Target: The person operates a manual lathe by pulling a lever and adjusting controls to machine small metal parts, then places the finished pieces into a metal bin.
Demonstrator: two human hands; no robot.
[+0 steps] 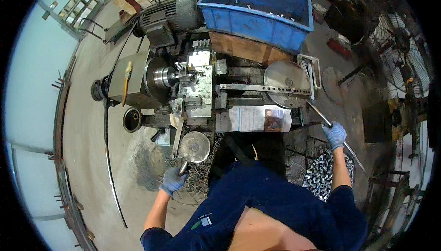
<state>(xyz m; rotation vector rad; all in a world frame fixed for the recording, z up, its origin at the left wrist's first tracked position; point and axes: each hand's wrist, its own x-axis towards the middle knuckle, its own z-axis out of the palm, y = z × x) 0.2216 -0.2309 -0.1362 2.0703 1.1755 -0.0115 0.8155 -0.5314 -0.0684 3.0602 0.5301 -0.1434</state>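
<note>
My left hand (173, 181), in a blue-grey work glove, is closed around a short metal handle (183, 167) just below a round metal disc (195, 147) at the front of a lathe-like machine. Out to the right, my right hand (335, 135), gloved alike, grips a long metal lever (319, 113) that slants past the larger round plate (287, 84). Between the two lies the machine's metal slide (200, 88), strewn with dark chips. A cylindrical chuck (164, 76) faces it from the left. Whatever sits in the chuck is too small to make out.
A blue plastic bin (257, 24) with a few small pieces stands behind the machine, beside an electric motor (170, 17). A brush (127, 83) rests on the headstock. Many shiny metal parts (318, 174) are heaped at lower right. A fan (394, 44) stands at far right.
</note>
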